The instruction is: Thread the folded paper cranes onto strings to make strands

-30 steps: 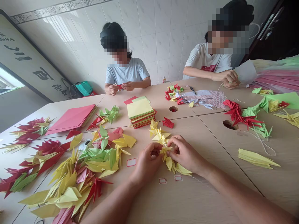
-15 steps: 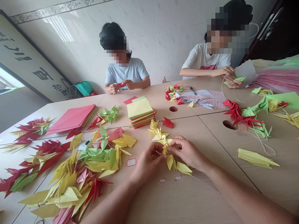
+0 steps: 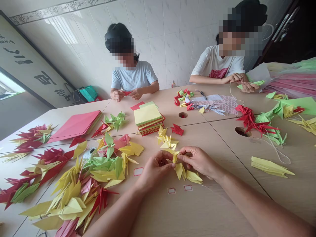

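Note:
Between my two hands is a yellow origami crane [image 3: 175, 157], upright above the table. My left hand [image 3: 155, 168] pinches it from the left, thumb in front. My right hand [image 3: 195, 159] is closed on its right side with thumb and finger. Just below my fingers lie more yellow folded cranes [image 3: 194, 176], with a thin thread trailing off to the right. Beyond my hands sits a row of yellow cranes [image 3: 168, 141]; whether they hang on the same thread is hidden. A red folded crane [image 3: 177, 129] lies behind them.
A large heap of folded cranes [image 3: 71, 200] covers the left side. Stacked square paper [image 3: 148, 113] and red sheets [image 3: 76, 124] stand farther back. Two co-workers [image 3: 133, 77] sit opposite, handling paper. Flat yellow cranes [image 3: 271, 167] lie at right, near a table hole [image 3: 243, 132].
My fingers have shifted slightly on the yellow crane, which now stands more upright between them. Across the table, both co-workers' hands have moved a little with their folded paper.

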The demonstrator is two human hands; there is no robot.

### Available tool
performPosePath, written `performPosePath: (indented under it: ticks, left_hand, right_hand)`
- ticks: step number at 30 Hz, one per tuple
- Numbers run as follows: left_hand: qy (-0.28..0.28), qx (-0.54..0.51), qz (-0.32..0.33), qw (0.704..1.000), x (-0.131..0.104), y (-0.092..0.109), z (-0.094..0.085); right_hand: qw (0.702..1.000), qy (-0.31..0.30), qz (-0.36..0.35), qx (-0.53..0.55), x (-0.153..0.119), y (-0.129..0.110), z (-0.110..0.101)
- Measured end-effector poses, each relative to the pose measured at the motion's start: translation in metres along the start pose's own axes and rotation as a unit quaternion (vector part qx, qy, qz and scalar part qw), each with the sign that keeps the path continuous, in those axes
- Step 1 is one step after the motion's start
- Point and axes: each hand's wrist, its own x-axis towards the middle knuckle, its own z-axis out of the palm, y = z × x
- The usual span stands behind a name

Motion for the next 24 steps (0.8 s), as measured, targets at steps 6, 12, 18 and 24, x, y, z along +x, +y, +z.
performPosePath:
  ticks: [6, 12, 18, 24]
  left_hand:
    - [-0.012, 0.072, -0.002, 0.997, -0.0035, -0.0007, -0.0005]
    - [-0.007, 0.087, 0.006, 0.996, -0.0042, 0.0001, 0.0021]
    - [0.035, 0.116, 0.003, 0.993, -0.0040, 0.0012, 0.0041]
    - [0.084, 0.159, -0.011, 0.984, -0.0063, 0.0026, 0.0073]
  right_hand:
    - [1.000, -0.006, -0.007, 0.002, 0.0003, -0.0003, 0.0007]
    - [0.999, -0.021, -0.021, -0.026, 0.0019, 0.0055, -0.0014]
    - [0.998, -0.036, -0.026, -0.038, 0.0008, 0.0045, -0.0007]
    - [0.999, -0.049, 0.007, -0.017, -0.0011, 0.0030, 0.0014]
